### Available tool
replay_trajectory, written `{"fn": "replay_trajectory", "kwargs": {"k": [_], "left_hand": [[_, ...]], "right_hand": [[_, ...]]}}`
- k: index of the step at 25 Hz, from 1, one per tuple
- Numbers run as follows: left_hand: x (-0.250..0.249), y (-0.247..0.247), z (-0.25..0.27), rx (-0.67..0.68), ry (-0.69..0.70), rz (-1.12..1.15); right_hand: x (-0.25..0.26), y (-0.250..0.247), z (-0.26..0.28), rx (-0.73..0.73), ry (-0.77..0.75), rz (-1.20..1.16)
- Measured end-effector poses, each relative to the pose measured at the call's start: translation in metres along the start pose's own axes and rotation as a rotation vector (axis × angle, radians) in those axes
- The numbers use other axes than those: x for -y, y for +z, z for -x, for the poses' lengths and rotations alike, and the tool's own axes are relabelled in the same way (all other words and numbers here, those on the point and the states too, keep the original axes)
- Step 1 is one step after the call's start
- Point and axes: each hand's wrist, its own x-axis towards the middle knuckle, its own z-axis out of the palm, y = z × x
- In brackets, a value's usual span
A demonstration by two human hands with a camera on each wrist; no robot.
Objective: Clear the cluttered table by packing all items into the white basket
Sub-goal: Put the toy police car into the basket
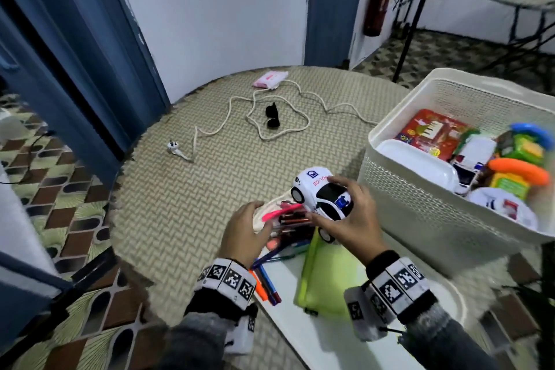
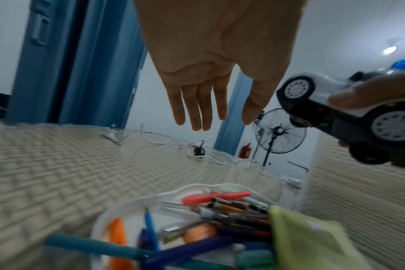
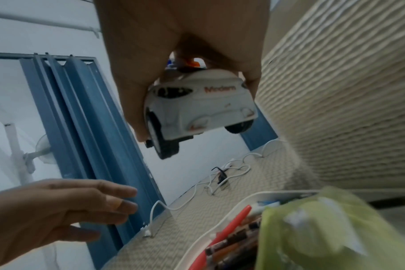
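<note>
White plastic with a black windscreen and a blue roof light: the toy police car (image 1: 322, 195) is lifted off the woven table (image 1: 186, 207) near its front edge, gripped from above by the right hand (image 1: 350, 219), just beside the white basket (image 1: 426, 189) at the right edge. The basket already holds toys and a red box. The left hand (image 1: 244, 231) hovers with relaxed fingers over a white tray (image 1: 264, 213) heaped with pens (image 1: 288, 219); a green pouch (image 1: 324, 273) lies beside them. Toward the back edge sit a white cable (image 1: 270, 117), black sunglasses (image 1: 272, 116) and a pink packet (image 1: 270, 79).

From the left wrist, the left hand (image 2: 210, 73) is spread flat, fingers straight, holding nothing, above the pens (image 2: 220, 210). The car (image 2: 349, 113) hangs at the right, pinched by fingers.

From the right wrist, thumb and fingers of the right hand (image 3: 185, 45) clamp the car (image 3: 197, 104) by its sides, wheels clear of the table.
</note>
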Motion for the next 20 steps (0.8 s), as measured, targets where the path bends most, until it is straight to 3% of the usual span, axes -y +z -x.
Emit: {"fn": "replay_trajectory", "kwargs": {"k": [10,20], "left_hand": [[-0.100,0.060,0.093,0.149,0.225,0.163],[-0.242,0.123,0.095,0.261,0.495,0.295]], "right_hand": [[-0.012,-0.117,0.125,-0.308,0.150,0.072],[-0.027,-0.252,0.156,-0.570,0.156,0.118]]}}
